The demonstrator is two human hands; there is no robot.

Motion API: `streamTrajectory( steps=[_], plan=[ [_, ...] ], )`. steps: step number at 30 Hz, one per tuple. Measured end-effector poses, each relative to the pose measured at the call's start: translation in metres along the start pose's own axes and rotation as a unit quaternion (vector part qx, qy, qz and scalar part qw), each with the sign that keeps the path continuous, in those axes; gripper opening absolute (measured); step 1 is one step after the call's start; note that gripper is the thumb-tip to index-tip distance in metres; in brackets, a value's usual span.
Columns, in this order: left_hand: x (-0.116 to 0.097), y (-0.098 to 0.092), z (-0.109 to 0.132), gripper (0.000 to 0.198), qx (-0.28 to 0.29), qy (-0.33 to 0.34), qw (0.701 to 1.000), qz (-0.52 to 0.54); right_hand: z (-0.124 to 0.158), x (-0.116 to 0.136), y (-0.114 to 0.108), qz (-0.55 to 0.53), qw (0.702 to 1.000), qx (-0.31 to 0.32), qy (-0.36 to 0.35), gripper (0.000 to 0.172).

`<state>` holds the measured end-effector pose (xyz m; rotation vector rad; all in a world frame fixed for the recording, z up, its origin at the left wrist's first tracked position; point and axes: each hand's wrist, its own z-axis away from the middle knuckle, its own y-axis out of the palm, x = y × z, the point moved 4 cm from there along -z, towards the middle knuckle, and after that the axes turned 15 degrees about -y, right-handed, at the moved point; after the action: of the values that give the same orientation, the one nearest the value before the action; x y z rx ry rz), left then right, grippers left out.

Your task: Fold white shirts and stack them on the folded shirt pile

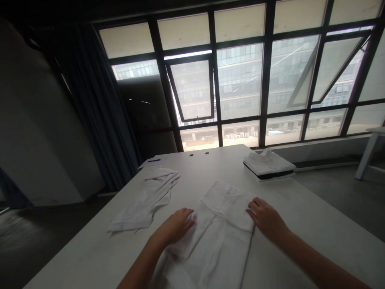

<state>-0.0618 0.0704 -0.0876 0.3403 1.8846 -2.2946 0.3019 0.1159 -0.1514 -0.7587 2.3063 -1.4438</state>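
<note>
A white garment (pixel 224 237) lies partly folded on the table in front of me, creased, its near end running out of the bottom of the view. Its far part forms a broad panel (pixel 225 200) lying across the rest. My left hand (pixel 180 224) is at the garment's left side, fingers curled and pinching a bunched bit of cloth. At the right edge of the panel, my right hand (pixel 264 214) has thumb and fingers closed on the fabric. Slight blur softens the cloth near my left forearm.
Another white garment (pixel 147 204) lies loosely spread at the left of the white table (pixel 204 166). Folded white cloth with a dark layer (pixel 269 164) rests at the right edge. Paper with a blue pen (pixel 154 160) lies at the far left corner. Windows stand beyond.
</note>
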Motion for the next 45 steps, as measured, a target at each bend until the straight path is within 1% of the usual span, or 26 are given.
streamTrajectory(
  steps=[2,4,5,7,9,11,12,14,15,16,17,18,19,21,22,24,27,29,31,33,36,39,41,42,43,45],
  plan=[
    [0.003,0.011,-0.012,0.043,-0.02,0.004,1.0,-0.015,0.003,0.03,-0.001,-0.042,0.998,0.031,-0.037,0.029],
    [0.007,0.021,-0.02,0.041,-0.02,0.0,1.0,-0.021,0.007,0.053,0.004,-0.065,0.995,0.052,-0.06,0.023],
    [0.01,0.024,-0.022,0.041,-0.018,-0.007,1.0,-0.021,0.009,0.06,0.007,-0.069,0.993,0.059,-0.068,0.019],
    [0.015,0.027,-0.024,0.041,-0.01,-0.022,1.0,-0.015,0.011,0.063,0.014,-0.066,0.993,0.064,-0.078,0.011],
    [0.019,0.025,-0.022,0.043,0.013,-0.034,0.999,0.001,0.008,0.055,0.019,-0.056,0.993,0.058,-0.086,0.008],
    [0.019,0.023,-0.017,0.051,0.051,-0.039,0.998,0.018,0.003,0.039,0.021,-0.055,0.993,0.045,-0.09,0.009],
    [0.017,0.022,-0.013,0.057,0.082,-0.039,0.995,0.027,-0.001,0.029,0.022,-0.059,0.994,0.037,-0.086,0.011],
    [0.008,0.022,-0.002,0.067,0.178,-0.039,0.982,0.049,-0.006,0.008,0.021,-0.077,0.995,0.027,-0.063,0.018],
    [0.002,0.021,0.005,0.068,0.228,-0.035,0.971,0.058,-0.008,-0.001,0.02,-0.088,0.995,0.024,-0.048,0.022],
    [-0.005,0.019,0.012,0.067,0.261,-0.027,0.963,0.059,-0.008,-0.009,0.018,-0.097,0.995,0.021,-0.033,0.024],
    [-0.012,0.016,0.018,0.064,0.271,-0.019,0.961,0.051,-0.007,-0.014,0.015,-0.101,0.995,0.016,-0.023,0.024],
    [-0.018,0.012,0.024,0.062,0.259,-0.01,0.965,0.033,-0.006,-0.016,0.011,-0.1,0.995,0.009,-0.018,0.024],
    [-0.024,0.008,0.029,0.061,0.231,-0.003,0.973,0.007,-0.004,-0.015,0.006,-0.095,0.995,0.002,-0.017,0.022],
    [-0.035,0.003,0.037,0.061,0.18,0.01,0.983,-0.04,0.0,-0.002,-0.008,-0.089,0.995,-0.001,-0.038,0.018],
    [-0.04,0.004,0.041,0.062,0.173,0.017,0.983,-0.055,0.002,0.01,-0.015,-0.099,0.993,0.01,-0.06,0.016],
    [-0.048,0.013,0.045,0.066,0.182,0.039,0.98,-0.067,0.007,0.04,-0.027,-0.148,0.98,0.053,-0.12,0.017],
    [-0.052,0.031,0.042,0.071,0.18,0.051,0.979,-0.079,0.017,0.085,-0.036,-0.241,0.94,0.131,-0.203,0.021],
    [-0.05,0.042,0.038,0.068,0.163,0.045,0.981,-0.089,0.025,0.107,-0.037,-0.266,0.918,0.17,-0.239,0.023],
    [-0.047,0.049,0.034,0.065,0.15,0.05,0.983,-0.089,0.032,0.119,-0.036,-0.259,0.91,0.191,-0.261,0.017],
    [-0.047,0.051,0.033,0.061,0.144,0.07,0.984,-0.08,0.036,0.124,-0.038,-0.235,0.914,0.196,-0.269,0.009],
    [-0.056,0.046,0.036,0.055,0.134,0.108,0.983,-0.064,0.037,0.123,-0.043,-0.2,0.923,0.191,-0.267,0.014],
    [-0.071,0.034,0.04,0.045,0.077,0.135,0.987,-0.039,0.033,0.117,-0.04,-0.187,0.93,0.187,-0.254,0.025],
    [-0.079,0.027,0.042,0.037,0.034,0.146,0.988,-0.026,0.03,0.111,-0.036,-0.192,0.935,0.177,-0.24,0.027],
    [-0.081,0.025,0.043,0.034,0.029,0.151,0.988,-0.023,0.029,0.108,-0.033,-0.199,0.936,0.171,-0.234,0.025],
    [-0.082,0.025,0.043,0.034,0.039,0.157,0.987,-0.023,0.028,0.105,-0.031,-0.208,0.936,0.165,-0.229,0.024],
    [-0.082,0.027,0.043,0.043,0.076,0.168,0.983,-0.023,0.027,0.099,-0.03,-0.228,0.936,0.156,-0.219,0.021]
  ],
)
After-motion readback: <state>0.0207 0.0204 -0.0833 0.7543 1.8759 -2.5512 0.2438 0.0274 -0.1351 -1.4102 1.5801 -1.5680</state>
